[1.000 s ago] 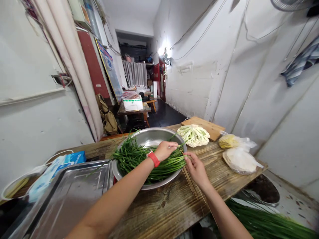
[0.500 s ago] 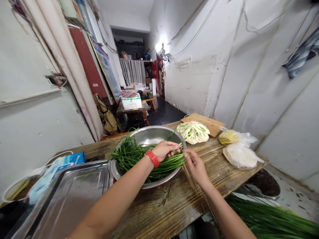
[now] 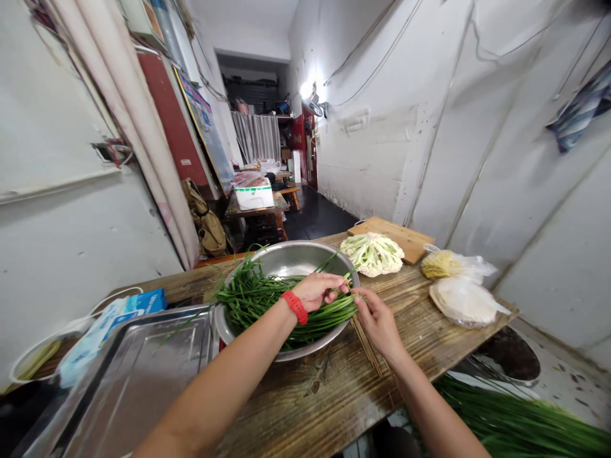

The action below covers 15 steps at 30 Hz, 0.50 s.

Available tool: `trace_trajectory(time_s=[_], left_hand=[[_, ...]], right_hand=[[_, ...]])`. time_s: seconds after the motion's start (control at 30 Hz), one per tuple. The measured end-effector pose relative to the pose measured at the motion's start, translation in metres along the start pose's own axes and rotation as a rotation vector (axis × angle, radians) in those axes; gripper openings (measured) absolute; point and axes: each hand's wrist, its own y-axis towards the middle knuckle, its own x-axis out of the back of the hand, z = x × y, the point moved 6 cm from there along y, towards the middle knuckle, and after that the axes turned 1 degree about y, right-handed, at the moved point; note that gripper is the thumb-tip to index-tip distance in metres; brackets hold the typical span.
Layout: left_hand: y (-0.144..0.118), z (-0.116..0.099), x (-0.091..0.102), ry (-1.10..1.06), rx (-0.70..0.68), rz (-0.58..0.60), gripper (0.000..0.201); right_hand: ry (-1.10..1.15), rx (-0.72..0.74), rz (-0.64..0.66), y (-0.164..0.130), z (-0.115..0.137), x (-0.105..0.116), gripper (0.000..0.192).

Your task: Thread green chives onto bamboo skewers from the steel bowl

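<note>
A wide steel bowl on a wooden table holds a heap of long green chives. My left hand, with a red band on its wrist, lies on the chives at the bowl's right rim and pinches a few stalks. My right hand is just right of it, fingers closed on the chive ends at the rim. Thin bamboo skewers lie on the table under my right hand.
A steel tray sits left of the bowl, with a blue tissue pack beyond it. A cauliflower, a cutting board and two plastic bags lie at the right. More chives lie below the table's edge.
Both hands have stayed at the bowl's right rim. My right hand has crept closer to the left, and its fingers now meet the chive ends.
</note>
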Motion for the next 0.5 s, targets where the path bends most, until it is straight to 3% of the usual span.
trace_trajectory(time_s=[0.5], left_hand=[[-0.0015,0.0016,-0.0006,-0.02,0.033,0.008,0.026]], right_hand=[[0.003,0.012,-0.015,-0.0007,-0.0002,-0.0016,0.031]])
